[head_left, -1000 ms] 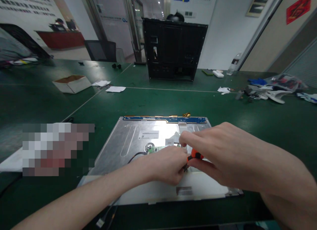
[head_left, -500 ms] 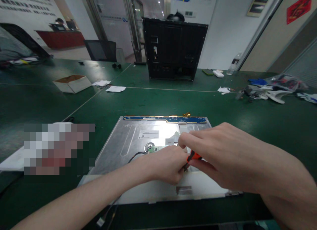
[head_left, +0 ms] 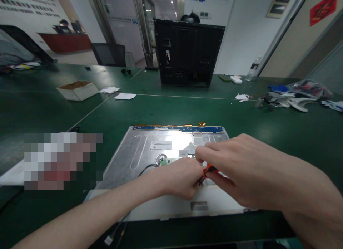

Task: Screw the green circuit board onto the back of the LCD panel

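Observation:
A silver metal panel (head_left: 125, 152) lies flat before me, with a blue circuit strip (head_left: 166, 129) along its far edge and a pale band along its near edge. My right hand (head_left: 235, 166) is closed around an orange and black tool (head_left: 210, 169), partly hidden by the fingers. Beside the tool's lower end, my left hand (head_left: 184, 177) is closed over the panel; what its fingers hold, if anything, is hidden. A small green board (head_left: 166, 161) with black wires shows just past my left wrist.
Upright at the back of the green table (head_left: 174, 111) stands a black casing (head_left: 187, 52). An open box (head_left: 78, 90) and papers are at the left. Bottle (head_left: 253, 68), plastic bag (head_left: 311, 89) and loose parts lie right. A blurred area covers the near left.
My right hand has shifted very slightly to the right, and a little more of the orange on the tool shows. My left hand has stayed in place.

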`<state>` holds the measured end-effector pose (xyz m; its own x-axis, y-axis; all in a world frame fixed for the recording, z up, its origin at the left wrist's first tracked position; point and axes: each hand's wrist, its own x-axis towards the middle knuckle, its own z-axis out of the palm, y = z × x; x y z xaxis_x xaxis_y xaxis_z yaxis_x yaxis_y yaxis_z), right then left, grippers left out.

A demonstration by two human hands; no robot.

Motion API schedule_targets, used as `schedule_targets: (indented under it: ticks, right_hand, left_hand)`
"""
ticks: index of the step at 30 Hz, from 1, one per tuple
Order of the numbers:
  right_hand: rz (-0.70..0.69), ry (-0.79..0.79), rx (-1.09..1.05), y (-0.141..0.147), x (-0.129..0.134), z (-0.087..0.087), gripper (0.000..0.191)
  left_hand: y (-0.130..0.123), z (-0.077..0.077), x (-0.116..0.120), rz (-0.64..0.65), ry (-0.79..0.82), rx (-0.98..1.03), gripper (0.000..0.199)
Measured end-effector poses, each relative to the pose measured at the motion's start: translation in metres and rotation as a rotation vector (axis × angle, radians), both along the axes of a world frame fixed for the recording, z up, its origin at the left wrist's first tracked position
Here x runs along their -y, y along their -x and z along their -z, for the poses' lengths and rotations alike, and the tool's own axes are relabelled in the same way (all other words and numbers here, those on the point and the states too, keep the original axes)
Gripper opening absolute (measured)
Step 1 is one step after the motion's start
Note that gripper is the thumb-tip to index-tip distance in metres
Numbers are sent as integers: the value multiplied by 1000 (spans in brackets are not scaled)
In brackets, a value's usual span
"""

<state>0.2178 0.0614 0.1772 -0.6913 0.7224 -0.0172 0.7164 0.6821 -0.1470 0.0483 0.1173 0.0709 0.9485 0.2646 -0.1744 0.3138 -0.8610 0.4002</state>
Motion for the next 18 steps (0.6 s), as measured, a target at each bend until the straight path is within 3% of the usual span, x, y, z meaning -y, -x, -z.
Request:
schedule_targets:
  ticks: [8, 18]
  right_hand:
    - [66, -134, 102, 5, 1, 0, 6]
    - [-38, -22, -18, -1, 0, 3, 18]
  left_hand:
    - [-1, -3, 0, 48, -47, -6, 8]
    - [-1, -6, -2, 1, 21, -4, 10]
